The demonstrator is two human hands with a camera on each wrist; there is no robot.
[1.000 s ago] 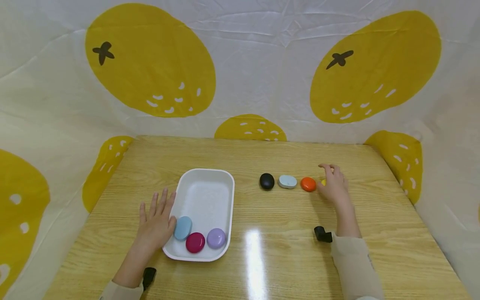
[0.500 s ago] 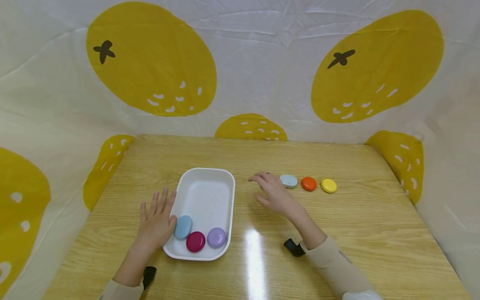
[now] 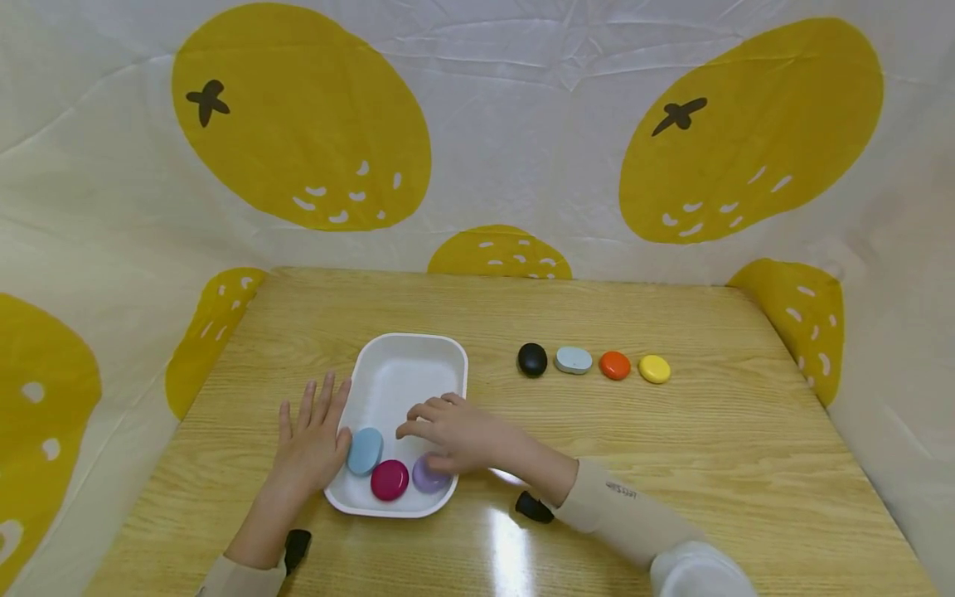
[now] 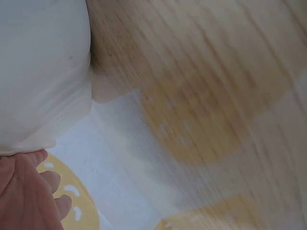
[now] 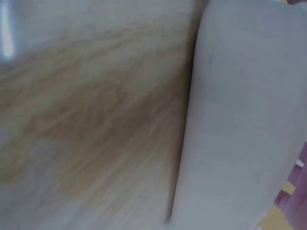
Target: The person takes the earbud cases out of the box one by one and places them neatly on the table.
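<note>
A white tray (image 3: pixel 406 398) holds a light-blue oval piece (image 3: pixel 366 452), a crimson round piece (image 3: pixel 390 480) and a lilac round piece (image 3: pixel 424 477) at its near end. My left hand (image 3: pixel 309 448) lies along the tray's left edge with straight fingers, its thumb at the rim beside the blue piece. In the left wrist view, fingers (image 4: pixel 50 182) show below the tray's side (image 4: pixel 43 72). Reaching over the right rim, my right hand (image 3: pixel 462 435) has its fingers spread above the tray, and its thumb overlaps the lilac piece. The right wrist view shows the tray wall (image 5: pixel 244 115) hiding most of that hand.
To the tray's right, a row on the wooden table (image 3: pixel 671 464) holds a black piece (image 3: pixel 533 360), a pale grey-blue oval piece (image 3: pixel 574 361), an orange piece (image 3: pixel 615 366) and a yellow piece (image 3: pixel 655 369). A patterned cloth (image 3: pixel 515 124) surrounds the table's back and sides.
My right hand has swept left from the yellow piece, past the black one, to above the tray. The yellow piece now shows fully. My left hand and the pieces stay in place.
</note>
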